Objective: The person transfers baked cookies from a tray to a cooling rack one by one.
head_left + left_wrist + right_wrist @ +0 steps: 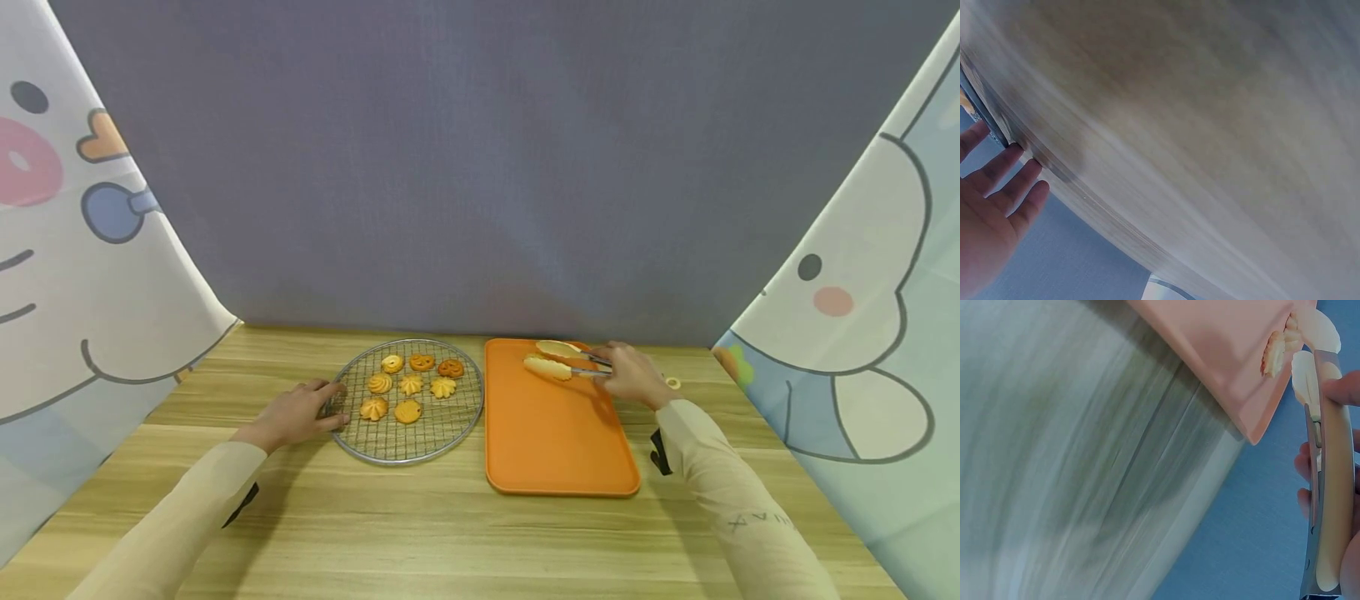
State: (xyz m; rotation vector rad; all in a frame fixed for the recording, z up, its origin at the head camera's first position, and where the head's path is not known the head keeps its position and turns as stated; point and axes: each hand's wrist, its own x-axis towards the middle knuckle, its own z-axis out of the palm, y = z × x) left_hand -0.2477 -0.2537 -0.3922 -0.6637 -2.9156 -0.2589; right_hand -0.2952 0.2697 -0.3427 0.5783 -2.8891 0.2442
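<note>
A round wire cooling rack (442, 442) stands on the left with several cookies (411, 384) of different shapes on its mesh. At its left rim my left hand (303, 412) rests with spread fingers; the fingertips (1035, 164) are right at the rim in the left wrist view. My right hand (633, 373) grips a pair of tongs (592, 372) with metal arms and cream, scallop-edged tips, held over the far right part of an orange tray (558, 442). Beyond the tips, the right wrist view shows a pale, brown-edged cookie (1272, 355) on the tray, hidden in the head view.
The rack and the tray lie side by side on a wood-grain table (420, 533). A grey-blue cloth wall (480, 167) rises behind the table, with cartoon-print sheets (832, 333) on both sides. A small pale ring (672, 383) shows beside my right wrist.
</note>
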